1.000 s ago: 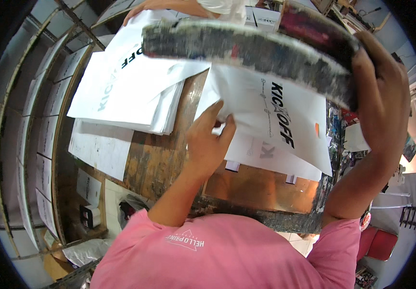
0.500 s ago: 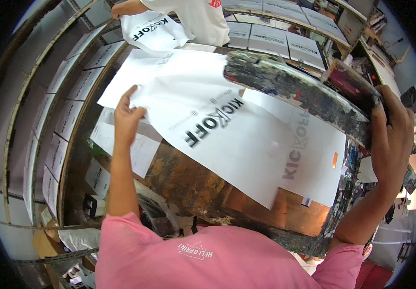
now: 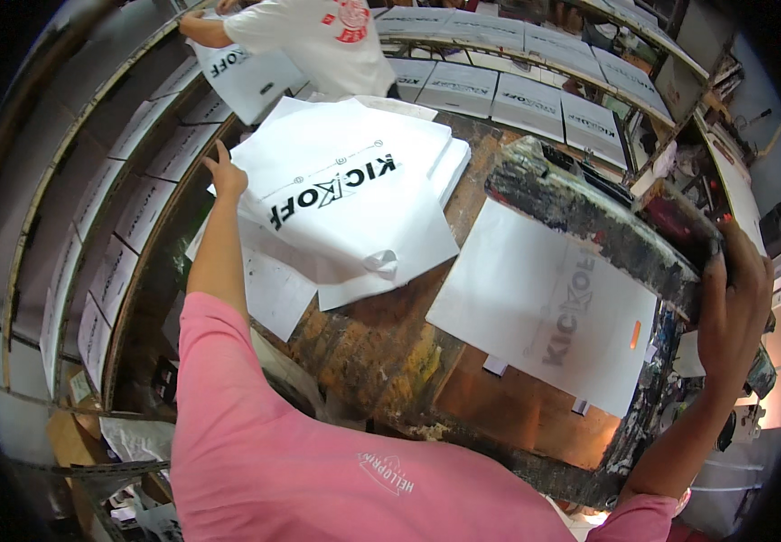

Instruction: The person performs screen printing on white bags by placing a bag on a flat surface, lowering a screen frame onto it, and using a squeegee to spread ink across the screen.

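Observation:
My left hand [image 3: 226,176] is at the left side of a loose stack of white printed bags [image 3: 327,194], fingers apart and holding nothing. The top bag carries black print and lies askew, with a fold near its near edge. On the right, my right hand [image 3: 735,289] is closed around the right end of an ink-caked screen-printing frame [image 3: 589,212], which is tilted up. A dark red-stained block, perhaps a squeegee [image 3: 675,212], touches that hand's fingertips. Below the frame, a white bag [image 3: 535,303] with an orange slot lies flat, its print faintly showing through.
The stained wooden table [image 3: 363,348] has a copper-coloured plate [image 3: 517,397] under the flat bag. Racks of printed bags [image 3: 124,221] stand at left and back [image 3: 526,108]. Across the table, a co-worker in a white shirt [image 3: 318,41] holds another printed bag [image 3: 246,77].
The printed bag has gone from over the table's middle onto the left stack, and my left hand has let go of it. My right hand still holds the raised frame. The co-worker has shifted left.

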